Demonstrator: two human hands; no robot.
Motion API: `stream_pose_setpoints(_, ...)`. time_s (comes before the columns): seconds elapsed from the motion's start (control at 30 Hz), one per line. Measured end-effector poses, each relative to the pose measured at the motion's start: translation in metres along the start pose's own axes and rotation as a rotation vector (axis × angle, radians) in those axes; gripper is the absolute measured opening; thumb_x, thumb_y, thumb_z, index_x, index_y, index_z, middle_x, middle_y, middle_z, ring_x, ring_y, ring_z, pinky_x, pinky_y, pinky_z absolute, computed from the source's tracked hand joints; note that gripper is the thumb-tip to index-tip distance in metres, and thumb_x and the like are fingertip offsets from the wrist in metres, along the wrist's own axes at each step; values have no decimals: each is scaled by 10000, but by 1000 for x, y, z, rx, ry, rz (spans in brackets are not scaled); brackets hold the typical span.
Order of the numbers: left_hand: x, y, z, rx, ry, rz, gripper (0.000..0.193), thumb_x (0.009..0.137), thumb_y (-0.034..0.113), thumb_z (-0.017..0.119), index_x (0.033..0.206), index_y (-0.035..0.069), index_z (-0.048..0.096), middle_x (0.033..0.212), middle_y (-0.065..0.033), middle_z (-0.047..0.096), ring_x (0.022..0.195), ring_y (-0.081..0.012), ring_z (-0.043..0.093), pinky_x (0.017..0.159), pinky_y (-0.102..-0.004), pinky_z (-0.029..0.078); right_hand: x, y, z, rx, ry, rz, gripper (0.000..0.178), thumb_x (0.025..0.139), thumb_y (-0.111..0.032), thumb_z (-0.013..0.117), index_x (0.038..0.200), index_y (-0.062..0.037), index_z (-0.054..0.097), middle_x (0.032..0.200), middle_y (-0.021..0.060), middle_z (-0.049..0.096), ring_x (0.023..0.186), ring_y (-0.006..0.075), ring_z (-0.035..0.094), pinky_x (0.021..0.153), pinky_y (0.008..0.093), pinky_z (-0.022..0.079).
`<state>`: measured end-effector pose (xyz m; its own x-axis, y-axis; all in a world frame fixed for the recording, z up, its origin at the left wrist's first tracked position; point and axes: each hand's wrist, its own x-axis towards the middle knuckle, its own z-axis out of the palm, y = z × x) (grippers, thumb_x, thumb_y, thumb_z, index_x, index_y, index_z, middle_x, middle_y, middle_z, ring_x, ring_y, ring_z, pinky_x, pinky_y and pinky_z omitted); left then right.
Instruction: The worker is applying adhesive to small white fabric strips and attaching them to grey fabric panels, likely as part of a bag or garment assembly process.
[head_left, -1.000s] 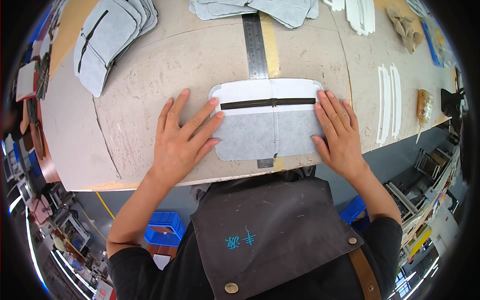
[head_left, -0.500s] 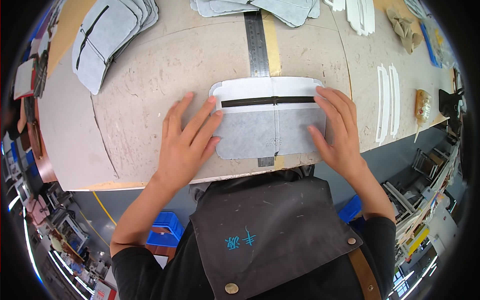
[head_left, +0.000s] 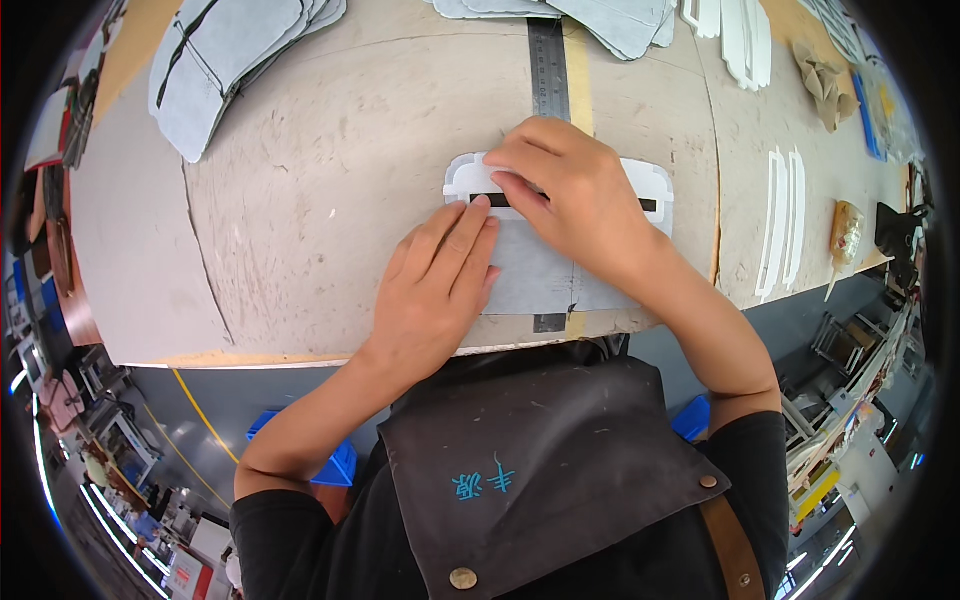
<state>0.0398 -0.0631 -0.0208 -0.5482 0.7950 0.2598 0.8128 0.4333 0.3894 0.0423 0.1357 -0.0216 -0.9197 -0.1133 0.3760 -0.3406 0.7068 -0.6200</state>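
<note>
A pale grey, fabric-like panel (head_left: 535,262) with rounded corners lies flat on the table by its front edge. Along its white upper band runs a black strip (head_left: 649,205), partly covered by my hands. My left hand (head_left: 432,275) rests on the panel's left side, fingers stretched out, tips at the left end of the black strip. Over the panel's middle bends my right hand (head_left: 578,190). Its thumb and forefinger come together at the upper left of the white band; whatever is between them is too small to make out.
A steel ruler (head_left: 548,70) beside tan tape runs under the panel. Stacked grey panels (head_left: 235,55) lie at the far left, more (head_left: 620,25) at the back. On the right are white strips (head_left: 783,220), a bottle with a thin nozzle (head_left: 846,235) and crumpled brown paper (head_left: 825,85).
My right hand has swung left from the panel's right edge to its upper left, its fingers now pinched. My left hand has moved right onto the panel. The whole view has shifted a little.
</note>
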Motion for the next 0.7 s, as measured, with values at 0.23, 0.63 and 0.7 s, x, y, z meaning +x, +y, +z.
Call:
stream_pose_setpoints(0.23, 2, 2, 1, 25, -16, -1, 467, 767, 121, 690, 1192, -40, 585, 1301, -144, 539, 1168, -295, 512, 926, -396, 459, 12, 1, -2, -66, -126, 71, 82, 772, -52, 674, 788, -35, 596, 804, 82, 577, 753, 279, 609, 614, 380, 508)
stream_pose_setpoints(0.63, 2, 3, 4, 12, -8, 12, 436, 780, 109, 675, 1163, -79, 584, 1268, -182, 547, 1193, -319, 504, 968, -414, 449, 25, 6, -4, -77, -253, 131, 51, 767, -40, 640, 778, -27, 592, 820, 90, 601, 787, 291, 618, 640, 391, 514)
stream_pose_setpoints(0.7, 2, 3, 4, 13, -14, 12, 433, 781, 108, 672, 1161, -80, 585, 1268, -184, 547, 1192, -317, 506, 969, -413, 448, 24, 5, -2, -104, -271, 122, 65, 747, -18, 636, 789, -19, 586, 831, 99, 595, 806, 291, 614, 642, 387, 518)
